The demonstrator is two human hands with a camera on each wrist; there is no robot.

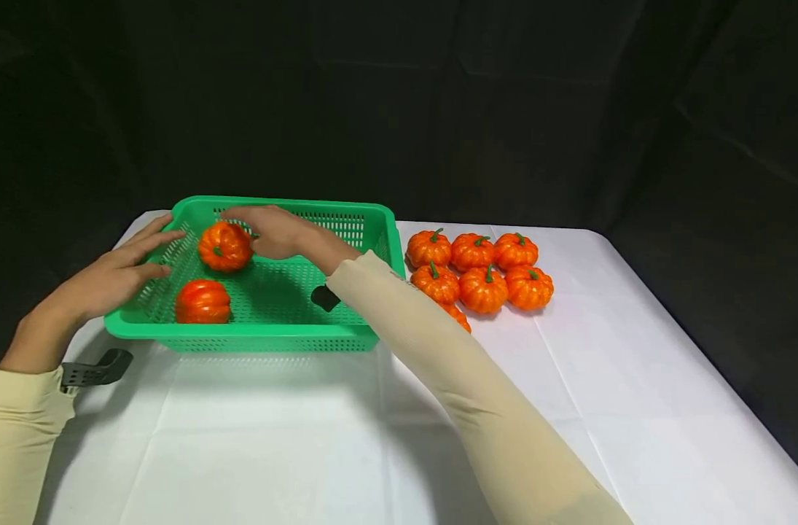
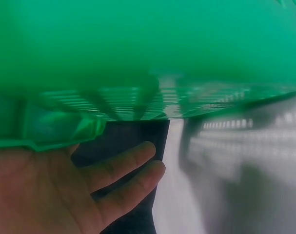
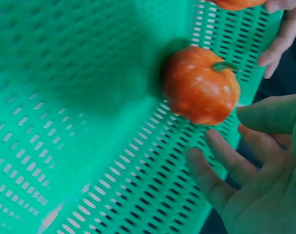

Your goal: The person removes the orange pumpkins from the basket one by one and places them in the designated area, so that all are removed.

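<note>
Reaching across the table, the right hand hovers inside the green perforated basket, its fingers straight and spread, holding nothing, just beside an orange toy pumpkin that lies near the basket's far left corner. In the right wrist view that pumpkin rests against the slotted wall, stem pointing sideways, with the fingertips close to it; whether they touch it cannot be told. The left hand lies against the basket's left rim, fingers extended and relaxed, gripping nothing. A second pumpkin sits in the basket's near left corner. On the white tablecloth, just right of the basket, a cluster of small pumpkins stands stems up, touching one another.
</note>
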